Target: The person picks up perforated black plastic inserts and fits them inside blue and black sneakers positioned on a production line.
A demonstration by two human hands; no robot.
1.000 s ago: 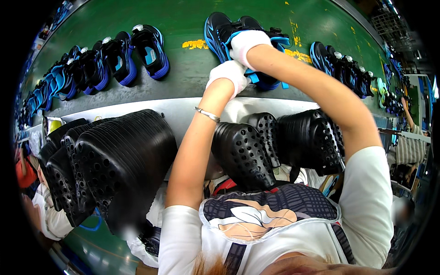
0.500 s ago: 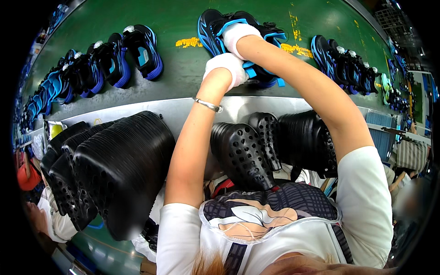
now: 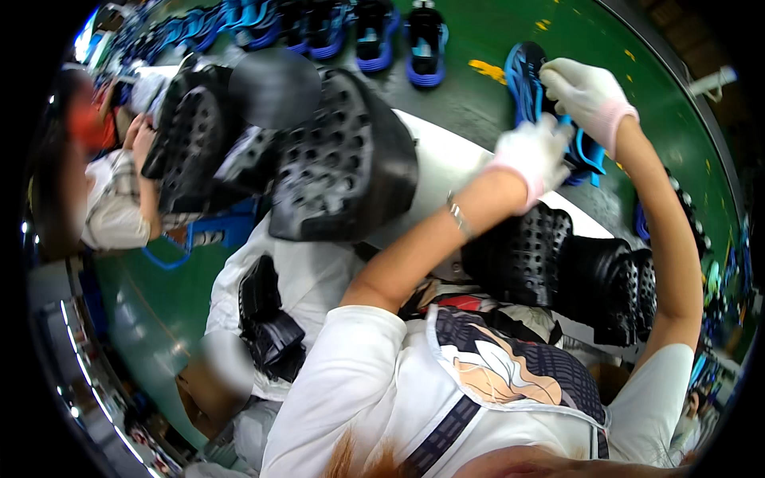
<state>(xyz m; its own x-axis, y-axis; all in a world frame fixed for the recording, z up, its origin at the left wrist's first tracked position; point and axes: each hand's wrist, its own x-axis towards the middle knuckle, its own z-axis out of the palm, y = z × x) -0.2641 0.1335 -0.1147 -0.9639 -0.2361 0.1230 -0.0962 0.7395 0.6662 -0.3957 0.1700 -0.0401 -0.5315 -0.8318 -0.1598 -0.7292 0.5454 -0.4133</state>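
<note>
A black fabric sports shoe with bright blue side [image 3: 522, 84] lies on the wide green desk [image 3: 478, 28], and both hands of the person, in white gloves with pale pink cuffs, are at it. The right hand [image 3: 588, 94] is over the right side of this shoe, with its fingers bent and close together; I cannot tell if they pinch something. The left hand [image 3: 531, 155] is at the near end of the shoe, blurred, so I cannot tell whether it grips. A light blue part [image 3: 588, 151] shows just beside the hands, at the near right of the shoe. To the left of the shoe, well apart, stands a row of black and blue shoes [image 3: 425, 49]. On the near side of the shoe are stacks of black perforated plastic forms [image 3: 522, 251], and farther left is a bigger black perforated stack [image 3: 343, 155].
</note>
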